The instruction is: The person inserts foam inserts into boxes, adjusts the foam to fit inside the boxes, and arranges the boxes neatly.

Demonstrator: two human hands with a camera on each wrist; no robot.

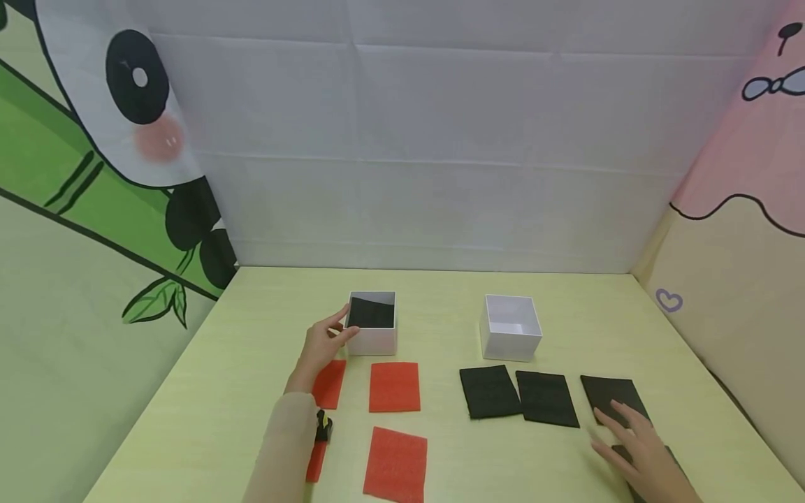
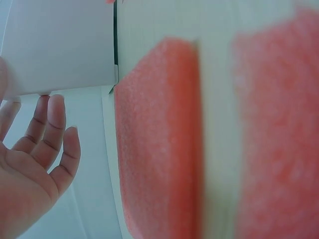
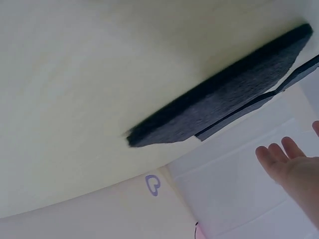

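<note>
On the pale yellow-green table (image 1: 251, 391), left hand (image 1: 322, 346) rests fingers against the side wall of the small white cardboard box with a black foam pad inside (image 1: 372, 323); fingers look spread and relaxed, touching, not gripping. Right hand (image 1: 641, 450) lies flat, fingers straight and apart, over the rightmost black foam rectangle (image 1: 613, 397), with another dark piece partly hidden beneath it. Empty white cardboard box (image 1: 511, 326) sits well apart on the right, two more black foam rectangles (image 1: 518, 395) just in front of it. Red foam sheets (image 1: 394, 386) lie in front of the left box. Risks, as I judge them: box is light, thin-walled, so a sideways push could slide or tip it; foam is soft, coarse-textured, springy, so a flat-hand pickup may slip or drag the neighbouring piece.
</note>
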